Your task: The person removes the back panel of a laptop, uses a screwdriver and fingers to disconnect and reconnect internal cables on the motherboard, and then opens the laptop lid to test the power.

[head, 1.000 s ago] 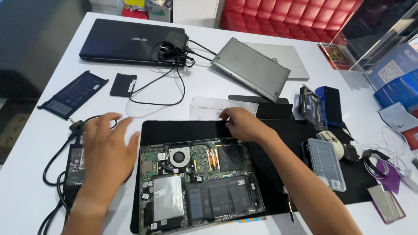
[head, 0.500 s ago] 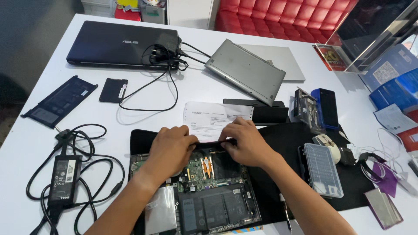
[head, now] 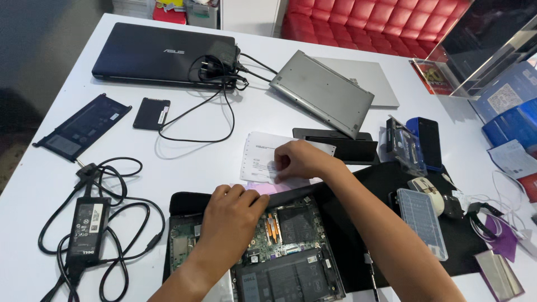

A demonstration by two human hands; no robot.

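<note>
Two hands work at the near edge of the white table (head: 184,168), over one opened laptop (head: 279,257) that lies bottom-up on a black mat (head: 391,184), its circuit board and flat battery bare. The left hand (head: 232,215) rests palm-down on the board, fingers loosely curled and together, holding nothing that shows. The right hand (head: 299,159) lies just beyond the laptop's far edge, fingertips pressed on a white paper sheet (head: 260,156) and touching a pale pink strip (head: 268,187); whether it pinches the strip I cannot tell. Three more laptops lie closed toward the far edge: one dark laptop (head: 162,53) at the far left corner, with a black cable (head: 215,84) coiled on it, and two silver laptops (head: 330,89), one propped across the other. Near the left edge lie one loose battery pack (head: 84,126) and one small black drive (head: 152,113); nearer, one power adapter (head: 88,223) sits in its looped cord. At the right sit one clear compartment box (head: 422,221), one mouse (head: 428,193) and one black phone-like slab (head: 426,142).
</note>
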